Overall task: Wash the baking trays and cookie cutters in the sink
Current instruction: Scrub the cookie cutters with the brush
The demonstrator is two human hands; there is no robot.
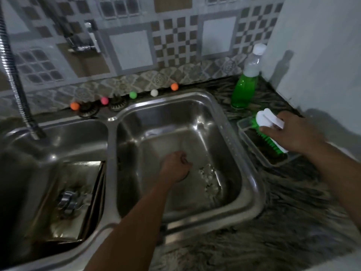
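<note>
The right hand, at centre right of the frame, has its grip closed around a white-backed scrubbing brush with green bristles, held over a clear plastic container that sits on the dark patterned worktop. The left hand is down in the right-hand sink basin, fingers curled; it appears to grasp the rim of something metal, but blur and glare prevent a firm finding, so its grip cannot be told. The baking trays lie stacked in the left basin, lower left of frame, with a metal cookie cutter resting on top. Judged from appearance, the trays are stiff sheet metal, light to moderate in weight and slippery when wet; a hold on a raised rim would be soundest. The cutter is small, rigid and thin-edged, best pinched across its walls. A bottle of green liquid stands at upper right. Pale flecks near the left hand are unidentified. Tray count and any further cutters are hidden.
</note>
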